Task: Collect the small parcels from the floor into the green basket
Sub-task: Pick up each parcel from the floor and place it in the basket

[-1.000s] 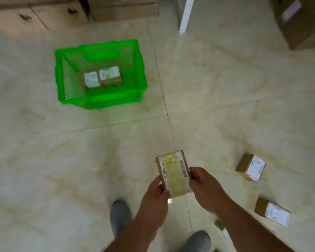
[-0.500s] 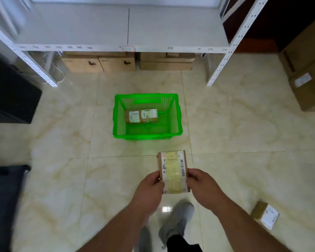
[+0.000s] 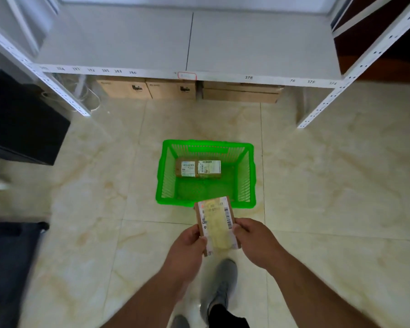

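Observation:
Both hands hold one small brown parcel (image 3: 217, 224) with a white label and yellowish tape. My left hand (image 3: 189, 245) grips its left edge and my right hand (image 3: 251, 240) grips its right edge. The parcel is in the air, its far end overlapping the near rim of the green basket (image 3: 246, 176), which stands on the floor just ahead. Two small labelled parcels (image 3: 198, 168) lie side by side at the far end of the basket's bottom.
A white metal shelf rack (image 3: 199, 48) stands beyond the basket, with cardboard boxes (image 3: 171, 88) under it. A black cabinet (image 3: 21, 124) is at the left and a dark object (image 3: 7, 268) at the lower left. My grey shoes (image 3: 223, 282) are below the hands.
I have walked toward the basket with the parcel in both hands; the basket is now centred and close ahead. The loose parcels on the floor at the right have dropped out of view.

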Tool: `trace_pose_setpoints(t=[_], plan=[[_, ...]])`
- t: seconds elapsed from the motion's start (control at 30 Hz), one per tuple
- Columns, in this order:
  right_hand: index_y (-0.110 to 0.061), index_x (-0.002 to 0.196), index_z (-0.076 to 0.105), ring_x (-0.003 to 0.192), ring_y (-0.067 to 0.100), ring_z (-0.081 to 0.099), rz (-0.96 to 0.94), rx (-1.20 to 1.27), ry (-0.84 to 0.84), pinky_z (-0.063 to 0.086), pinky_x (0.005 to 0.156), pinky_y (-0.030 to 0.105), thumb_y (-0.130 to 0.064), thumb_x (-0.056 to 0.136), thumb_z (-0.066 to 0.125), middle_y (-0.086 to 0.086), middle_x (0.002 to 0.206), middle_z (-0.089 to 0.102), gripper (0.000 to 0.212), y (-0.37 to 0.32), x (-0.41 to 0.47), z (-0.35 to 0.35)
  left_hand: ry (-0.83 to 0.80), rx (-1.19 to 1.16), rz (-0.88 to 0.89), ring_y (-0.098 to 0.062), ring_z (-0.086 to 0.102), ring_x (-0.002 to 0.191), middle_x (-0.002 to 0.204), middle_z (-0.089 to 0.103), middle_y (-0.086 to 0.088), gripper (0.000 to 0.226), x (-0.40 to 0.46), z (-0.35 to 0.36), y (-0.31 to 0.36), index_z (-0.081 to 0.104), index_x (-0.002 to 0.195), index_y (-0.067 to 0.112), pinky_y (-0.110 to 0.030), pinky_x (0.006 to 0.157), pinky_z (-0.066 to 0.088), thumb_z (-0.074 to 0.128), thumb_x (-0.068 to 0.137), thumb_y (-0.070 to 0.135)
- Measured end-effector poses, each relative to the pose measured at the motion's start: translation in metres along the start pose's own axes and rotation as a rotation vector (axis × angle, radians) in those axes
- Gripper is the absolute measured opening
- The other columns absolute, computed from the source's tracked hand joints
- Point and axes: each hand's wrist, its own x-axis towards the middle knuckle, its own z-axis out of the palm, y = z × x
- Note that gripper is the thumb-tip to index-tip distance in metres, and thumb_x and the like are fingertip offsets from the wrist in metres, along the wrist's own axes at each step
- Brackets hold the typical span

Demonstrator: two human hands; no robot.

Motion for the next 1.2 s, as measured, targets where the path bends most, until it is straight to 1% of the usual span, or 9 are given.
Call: trace_pose_setpoints(t=[0.17,0.37,0.47,0.57,0.63,0.83,0.97,1.1,1.2], plan=[[-0.024,0.126,0.070,0.106,0.015,0.064,0.013,-0.080,-0.030,0.051,0.089,0.027,-0.025,0.104,0.044,-0.003,0.123,0.071,0.034,-0.016,0.049,0.001,0.047,-0.059,-0.040,-0.017,0.073,0.110,0.116,0.078,0.007,0.043,0.044,-0.010,0.005,0.074,0.122,0.031,-0.051,0.106,0.052,0.048,0.093,0.013],[-0.025,0.124,0.071,0.081,-0.003,0.056,0.018,-0.143,-0.024,0.039,0.059,-0.002,-0.020,0.104,0.047,-0.010,0.109,0.067,0.032,-0.045,0.107,0.014,0.105,-0.181,-0.153,-0.014,0.075,0.103,0.104,0.080,0.014,0.034,0.094,-0.039,0.019,0.076,0.094,0.052,-0.047,0.102,0.054,0.052,0.085,0.030],[-0.023,0.113,0.075,0.075,-0.001,0.059,0.025,-0.224,-0.024,0.044,0.058,0.005,-0.022,0.103,0.048,-0.005,0.100,0.071,0.028,-0.059,0.140,0.024,0.102,-0.236,-0.177,-0.016,0.074,0.102,0.105,0.079,0.013,0.026,0.118,-0.055,0.025,0.074,0.100,0.043,-0.049,0.100,0.055,0.055,0.083,0.033],[-0.015,0.101,0.074,0.076,0.019,0.068,0.043,-0.307,-0.034,0.054,0.069,0.034,-0.026,0.102,0.047,0.003,0.090,0.074,0.029,-0.068,0.177,0.036,0.088,-0.282,-0.213,-0.018,0.074,0.101,0.104,0.079,0.009,0.022,0.145,-0.068,0.028,0.070,0.105,0.031,-0.049,0.100,0.055,0.059,0.086,0.028],[-0.012,0.098,0.072,0.074,0.025,0.068,0.042,-0.350,-0.041,0.055,0.068,0.041,-0.029,0.101,0.047,0.008,0.085,0.073,0.030,-0.071,0.202,0.043,0.093,-0.306,-0.233,-0.023,0.075,0.099,0.100,0.080,0.004,0.025,0.169,-0.075,0.025,0.072,0.103,0.025,-0.052,0.099,0.056,0.059,0.082,0.028],[-0.012,0.116,0.067,0.091,0.026,0.064,0.019,-0.524,-0.112,0.051,0.080,0.033,-0.029,0.105,0.043,0.011,0.111,0.070,0.031,-0.065,0.291,0.063,0.203,-0.559,-0.349,-0.023,0.076,0.099,0.106,0.080,-0.003,0.045,0.250,-0.077,0.000,0.073,0.115,0.018,-0.050,0.097,0.058,0.062,0.071,0.024],[-0.017,0.120,0.064,0.086,0.022,0.066,-0.017,-0.676,-0.182,0.053,0.073,0.033,-0.033,0.106,0.037,0.010,0.112,0.071,0.035,-0.046,0.359,0.085,0.281,-0.706,-0.438,-0.027,0.072,0.098,0.103,0.078,-0.008,0.035,0.313,-0.075,-0.025,0.071,0.100,0.015,-0.049,0.099,0.054,0.065,0.068,0.028],[-0.018,0.130,0.062,0.096,0.023,0.065,-0.127,-0.745,-0.220,0.050,0.075,0.029,-0.029,0.104,0.039,0.012,0.128,0.068,0.036,-0.025,0.419,0.115,0.362,-0.849,-0.522,-0.022,0.058,0.085,0.094,0.066,-0.012,0.014,0.368,-0.073,-0.056,0.070,0.095,0.014,-0.038,0.080,0.042,0.069,0.083,0.020],[-0.019,0.123,0.065,0.093,0.024,0.065,-0.176,-0.792,-0.260,0.047,0.071,0.028,-0.023,0.100,0.044,0.011,0.121,0.070,0.031,-0.009,0.456,0.141,0.379,-0.970,-0.551,-0.020,0.053,0.079,0.093,0.061,-0.009,0.009,0.403,-0.073,-0.077,0.069,0.096,0.012,-0.034,0.076,0.040,0.063,0.090,0.015]])
